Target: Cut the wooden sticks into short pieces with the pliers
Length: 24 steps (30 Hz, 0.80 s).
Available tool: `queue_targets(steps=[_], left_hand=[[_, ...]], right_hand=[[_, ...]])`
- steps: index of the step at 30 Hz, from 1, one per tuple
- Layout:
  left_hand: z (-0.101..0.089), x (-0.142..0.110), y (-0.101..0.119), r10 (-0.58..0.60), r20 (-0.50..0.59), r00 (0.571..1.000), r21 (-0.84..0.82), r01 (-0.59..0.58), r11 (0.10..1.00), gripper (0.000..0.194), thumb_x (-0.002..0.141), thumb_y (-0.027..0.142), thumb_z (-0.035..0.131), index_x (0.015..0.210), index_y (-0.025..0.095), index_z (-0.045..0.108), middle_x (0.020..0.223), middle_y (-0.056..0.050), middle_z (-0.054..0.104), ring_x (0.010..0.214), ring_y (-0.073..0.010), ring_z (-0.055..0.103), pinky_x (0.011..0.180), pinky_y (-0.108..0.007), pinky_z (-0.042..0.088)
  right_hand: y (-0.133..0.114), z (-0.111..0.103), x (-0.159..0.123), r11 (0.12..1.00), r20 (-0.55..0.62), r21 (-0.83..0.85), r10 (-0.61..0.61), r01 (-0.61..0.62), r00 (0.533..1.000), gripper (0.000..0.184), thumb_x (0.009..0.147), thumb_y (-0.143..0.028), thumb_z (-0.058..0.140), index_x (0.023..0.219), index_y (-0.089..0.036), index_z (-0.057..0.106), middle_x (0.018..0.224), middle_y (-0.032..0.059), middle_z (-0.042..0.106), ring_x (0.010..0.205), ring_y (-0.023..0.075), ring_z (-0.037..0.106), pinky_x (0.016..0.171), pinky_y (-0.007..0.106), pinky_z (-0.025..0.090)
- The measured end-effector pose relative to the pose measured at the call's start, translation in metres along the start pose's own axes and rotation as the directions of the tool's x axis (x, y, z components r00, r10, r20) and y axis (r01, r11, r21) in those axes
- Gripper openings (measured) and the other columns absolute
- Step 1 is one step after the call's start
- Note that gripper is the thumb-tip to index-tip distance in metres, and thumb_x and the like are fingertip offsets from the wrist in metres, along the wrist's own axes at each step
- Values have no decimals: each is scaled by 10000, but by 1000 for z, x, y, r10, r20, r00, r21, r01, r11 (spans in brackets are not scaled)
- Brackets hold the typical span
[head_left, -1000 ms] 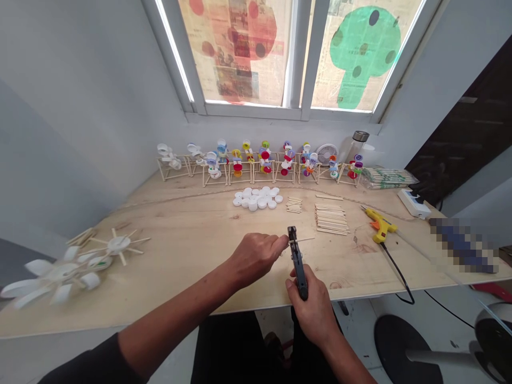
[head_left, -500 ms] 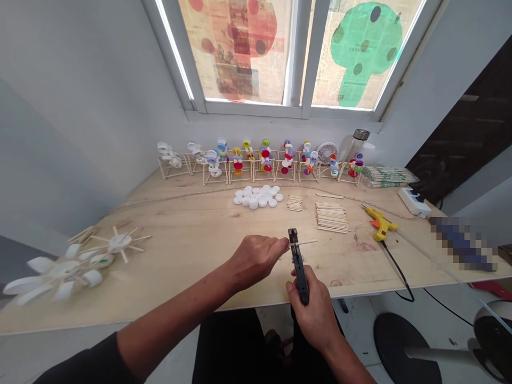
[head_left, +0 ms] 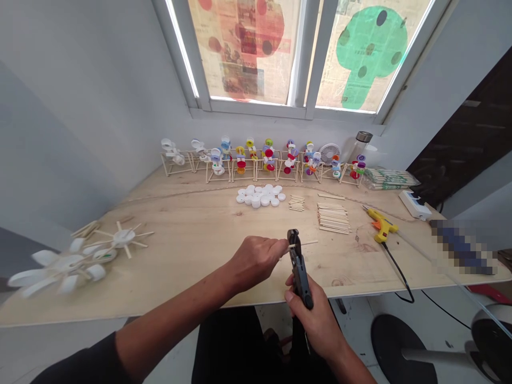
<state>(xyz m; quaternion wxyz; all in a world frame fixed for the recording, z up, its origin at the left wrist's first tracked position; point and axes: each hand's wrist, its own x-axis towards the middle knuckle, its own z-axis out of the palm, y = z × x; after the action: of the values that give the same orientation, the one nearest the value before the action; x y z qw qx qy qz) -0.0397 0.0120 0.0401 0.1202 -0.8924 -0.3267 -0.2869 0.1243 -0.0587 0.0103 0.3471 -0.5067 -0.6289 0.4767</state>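
- While the left hand (head_left: 254,262) pinches a craft stick (head_left: 306,244) in closed fingers, the stick sits across the head of the black pliers (head_left: 299,269).
- The right hand (head_left: 312,316) wraps firmly around the handles, over the plywood table (head_left: 192,250) edge.

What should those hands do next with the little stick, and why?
Probably squeeze the black plier-like cutter a little with the right hand. The wooden craft stick lies across its jaws, and the left hand seems to be steadying it. I can't tell exactly where the jaws grip.
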Motion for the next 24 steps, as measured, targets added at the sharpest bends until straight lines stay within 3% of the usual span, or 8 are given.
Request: queue_targets(steps=[2, 6, 10, 17, 24], left_hand=[[-1, 0, 1, -17, 28, 999, -20, 18, 1000, 197, 848, 119, 340, 687, 161, 444, 508, 39, 485, 420, -78, 421, 416, -195, 258], [-3, -4, 4, -53, 56, 997, -97, 58, 994, 173, 844, 117, 338, 723, 165, 453, 502, 43, 477, 417, -81, 419, 409, -195, 250], [-4, -7, 7, -101, 102, 990, -220, 121, 968, 166, 859, 145, 331, 767, 162, 468, 504, 40, 474, 419, -86, 425, 419, -193, 274], [-13, -5, 10, -167, 248, 954, -446, 265, 855, 227, 902, 216, 301, 800, 159, 496, 554, 32, 481, 460, -80, 451, 479, -179, 335], [-25, 0, 11, -151, 361, 920, -569, 346, 746, 285, 916, 257, 279, 809, 154, 522, 594, 32, 483, 503, -72, 439, 530, -173, 362]], right_hand=[[0, 1, -1, 1000, -19, -4, 13, -13, 1000, 154, 812, -278, 452, 921, -179, 499, 667, -25, 523, 566, 119, 494, 532, 215, 402], [1, 1, -2, 976, -153, -219, -33, -2, 988, 151, 786, -276, 478, 902, -189, 520, 674, -14, 573, 599, 145, 547, 565, 234, 403], [4, 0, -3, 931, -191, -365, -92, 16, 977, 133, 788, -276, 463, 894, -204, 497, 709, 1, 590, 635, 171, 565, 582, 257, 403], [4, 1, -6, 923, -166, -376, -157, 85, 974, 94, 806, -266, 438, 870, -205, 470, 726, 11, 578, 648, 176, 557, 576, 259, 399], [2, 1, -7, 911, -174, -397, -197, 115, 965, 105, 807, -261, 445, 874, -193, 490, 705, 5, 571, 632, 162, 553, 554, 239, 392]])
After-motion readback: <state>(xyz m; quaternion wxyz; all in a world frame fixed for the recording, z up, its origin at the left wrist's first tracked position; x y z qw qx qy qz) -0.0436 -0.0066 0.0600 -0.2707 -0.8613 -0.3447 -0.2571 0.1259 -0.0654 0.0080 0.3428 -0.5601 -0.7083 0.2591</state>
